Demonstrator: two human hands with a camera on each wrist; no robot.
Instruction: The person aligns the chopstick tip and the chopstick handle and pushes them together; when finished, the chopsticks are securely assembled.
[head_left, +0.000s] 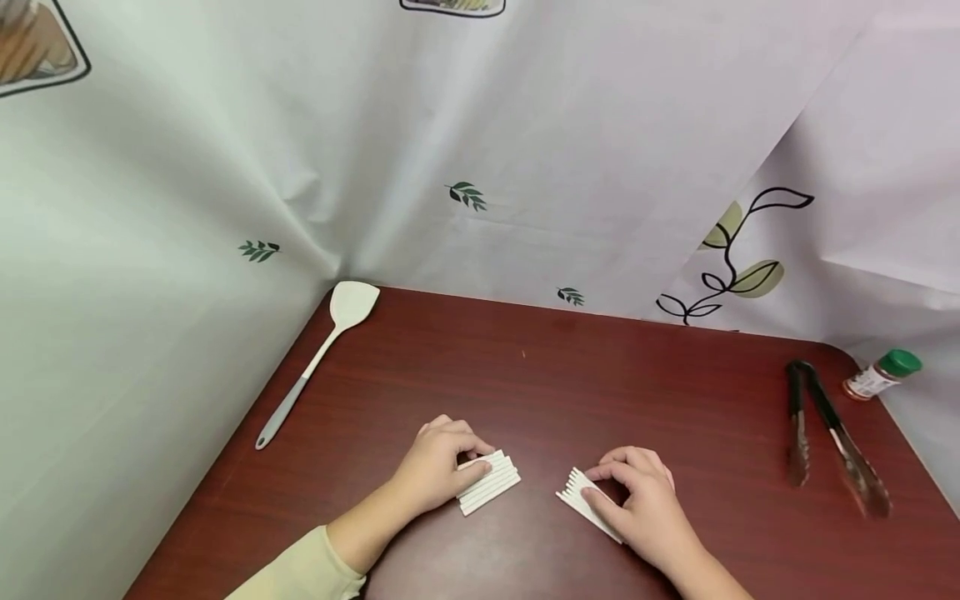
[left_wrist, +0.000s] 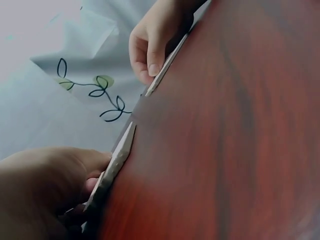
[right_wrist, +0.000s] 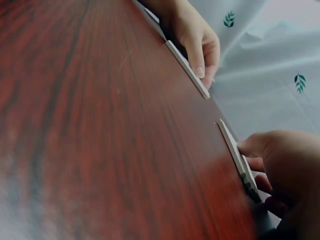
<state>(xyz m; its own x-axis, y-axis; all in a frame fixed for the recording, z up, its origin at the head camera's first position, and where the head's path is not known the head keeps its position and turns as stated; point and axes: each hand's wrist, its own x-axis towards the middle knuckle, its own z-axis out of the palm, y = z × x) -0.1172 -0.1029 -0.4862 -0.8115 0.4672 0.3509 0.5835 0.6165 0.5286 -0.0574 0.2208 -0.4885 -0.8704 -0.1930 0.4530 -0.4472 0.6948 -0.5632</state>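
My left hand (head_left: 438, 467) pinches a flat row of white parallel sticks (head_left: 491, 485), thumb on top and fingers at its far edge. A second row of white sticks (head_left: 577, 498) is in my right hand (head_left: 641, 500), held between thumb and fingers. Both rows lie low over the brown table, their near ends angled toward each other with a gap between. In the left wrist view the left row (left_wrist: 117, 155) shows edge-on at the thumb tip. The right wrist view shows the right row (right_wrist: 235, 152) edge-on too, with fingers curled under it.
A white spatula (head_left: 352, 304) with a grey handle lies along the table's left edge. Black-handled metal tongs (head_left: 821, 400) lie at the right, beside a green-capped spice jar (head_left: 873, 382). A pale patterned curtain (head_left: 525, 150) hangs behind the dark red-brown table (head_left: 525, 375).
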